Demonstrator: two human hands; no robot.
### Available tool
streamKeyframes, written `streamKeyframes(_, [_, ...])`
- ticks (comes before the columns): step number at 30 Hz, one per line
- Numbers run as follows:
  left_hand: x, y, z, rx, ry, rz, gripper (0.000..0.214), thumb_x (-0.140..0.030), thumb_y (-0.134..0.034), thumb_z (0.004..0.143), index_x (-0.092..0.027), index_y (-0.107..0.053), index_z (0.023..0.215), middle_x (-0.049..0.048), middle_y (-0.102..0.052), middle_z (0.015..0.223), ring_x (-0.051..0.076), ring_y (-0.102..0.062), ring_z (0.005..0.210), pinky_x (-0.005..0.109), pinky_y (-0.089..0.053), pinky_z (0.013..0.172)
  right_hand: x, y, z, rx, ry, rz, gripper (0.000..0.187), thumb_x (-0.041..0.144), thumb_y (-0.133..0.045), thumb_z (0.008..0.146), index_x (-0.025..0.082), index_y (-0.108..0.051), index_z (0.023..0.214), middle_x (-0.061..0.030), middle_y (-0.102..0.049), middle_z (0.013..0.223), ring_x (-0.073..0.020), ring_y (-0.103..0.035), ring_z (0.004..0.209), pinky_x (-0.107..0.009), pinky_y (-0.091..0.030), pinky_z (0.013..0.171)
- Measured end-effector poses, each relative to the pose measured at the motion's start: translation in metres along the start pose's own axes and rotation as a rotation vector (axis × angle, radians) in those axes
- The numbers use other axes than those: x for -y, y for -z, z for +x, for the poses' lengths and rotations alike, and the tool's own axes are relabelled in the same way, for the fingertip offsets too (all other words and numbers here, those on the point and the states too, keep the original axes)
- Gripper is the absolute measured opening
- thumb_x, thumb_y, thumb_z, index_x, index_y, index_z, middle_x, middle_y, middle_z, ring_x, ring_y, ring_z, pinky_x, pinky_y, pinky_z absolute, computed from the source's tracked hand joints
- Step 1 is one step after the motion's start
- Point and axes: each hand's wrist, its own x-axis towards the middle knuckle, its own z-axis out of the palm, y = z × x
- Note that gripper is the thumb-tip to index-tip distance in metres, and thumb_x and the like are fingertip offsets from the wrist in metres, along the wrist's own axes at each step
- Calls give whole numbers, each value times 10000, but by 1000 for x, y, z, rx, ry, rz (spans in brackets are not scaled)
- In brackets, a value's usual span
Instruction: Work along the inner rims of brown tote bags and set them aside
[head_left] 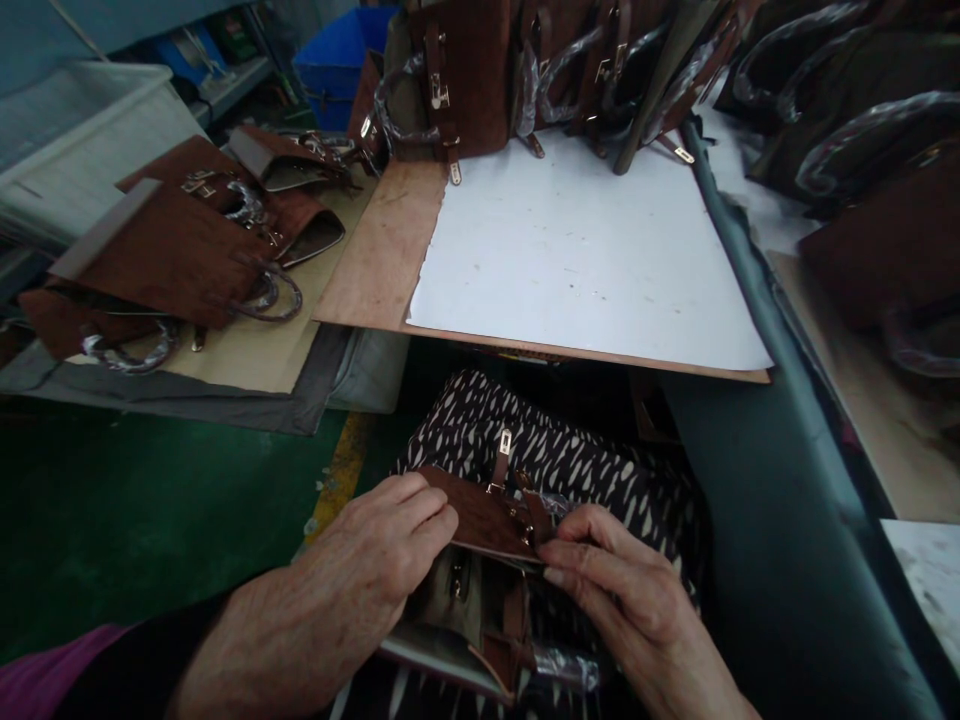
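the white sheet (585,260) on the board (375,260) lies bare, and the work sits lower down. the brown bag (480,520) rests on patterned cloth (585,460) over the person's lap, below the board's edge. with no firm surface under it, i judge it could slide off toward the green floor (150,520) if either hold slackens.

the left hand (375,560) lies over the flap with its fingers curved down. the thumb is hidden, so i cannot tell whether it grips or only presses. the right hand (622,590) pinches the flap's edge by a strap. a hard pull there might crease the soft nap. the gold clasp (504,445) could scuff it.

the bag's lower body is cut off by the frame, and its inside is dark. the row of bags (480,80) at the top is cropped too.
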Motion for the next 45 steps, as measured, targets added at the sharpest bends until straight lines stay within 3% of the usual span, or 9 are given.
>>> streamKeyframes(8, [4, -9, -7, 1, 30, -32, 539, -28, -332, 773, -179, -394, 1286, 24, -476, 1302, 171, -359, 1239, 305, -353, 1032, -2, -3, -4, -160, 61, 25, 114, 130, -542, 819, 206, -621, 783, 4, -559, 757, -91, -562, 689, -171, -454, 605])
streamKeyframes(13, [8, -15, -13, 17, 50, -42, 555, -18, -340, 773, -190, -377, 1299, 20, -473, 1305, 167, -361, 1240, 316, -347, 1043, 0, 5, -6, -248, -51, 184, 107, 175, -600, 781, 218, -626, 687, 17, -568, 697, -98, -555, 640, -172, -444, 559])
streamKeyframes(18, [10, -19, -15, -14, 85, -29, 588, -26, -344, 781, -221, -332, 1337, 9, -432, 1344, 175, -337, 1262, 325, -353, 1041, -15, 15, -16, -378, -192, 419, 44, 228, -654, 727, 224, -663, 684, -4, -589, 725, -134, -558, 686, -210, -456, 593])
streamKeyframes(21, [14, -15, -10, -38, 130, -67, 585, 3, -298, 758, -223, -405, 1287, 13, -487, 1287, 174, -382, 1229, 336, -361, 1034, -23, 17, -19, -405, -288, 551, 45, 257, -666, 716, 220, -688, 703, -23, -592, 781, -150, -547, 754, -242, -453, 661])
streamKeyframes(24, [24, -13, -3, -69, 148, -148, 533, -12, -291, 772, -223, -472, 1227, 21, -544, 1210, 166, -443, 1166, 320, -383, 1011, -24, 15, -15, -406, -337, 771, 91, 296, -714, 662, 208, -694, 658, -4, -535, 671, -125, -489, 663, -240, -414, 603])
streamKeyframes(30, [40, -16, 12, -33, 165, -268, 380, -83, -349, 826, -233, -572, 1095, 12, -592, 1093, 154, -517, 1044, 281, -410, 954, -23, 17, -1, -301, -288, 1310, 182, 308, -739, 633, 189, -610, 585, 42, -391, 570, -73, -328, 516, -216, -267, 488])
streamKeyframes(33, [35, -9, 18, -53, 226, -268, 350, -87, -320, 850, -214, -601, 1015, 18, -608, 1022, 150, -537, 985, 260, -424, 900, -28, 26, -2, -362, -232, 1388, 244, 320, -735, 640, 178, -556, 553, 51, -335, 555, -70, -283, 505, -208, -242, 468])
streamKeyframes(41, [27, 6, 30, -13, 290, -297, 355, -119, -281, 882, -183, -627, 839, 16, -615, 845, 132, -569, 802, 226, -450, 740, -44, 51, -19, -562, -251, 958, 252, 339, -709, 666, 169, -560, 554, 36, -399, 555, -70, -335, 484, -215, -269, 448])
streamKeyframes(45, [41, -15, 20, -127, 225, -239, 311, -181, -321, 878, -225, -627, 918, 6, -633, 934, 144, -577, 886, 222, -453, 808, -45, 72, -32, -684, -295, 208, 155, 333, -687, 687, 198, -622, 648, -5, -545, 679, -139, -488, 618, -261, -399, 568])
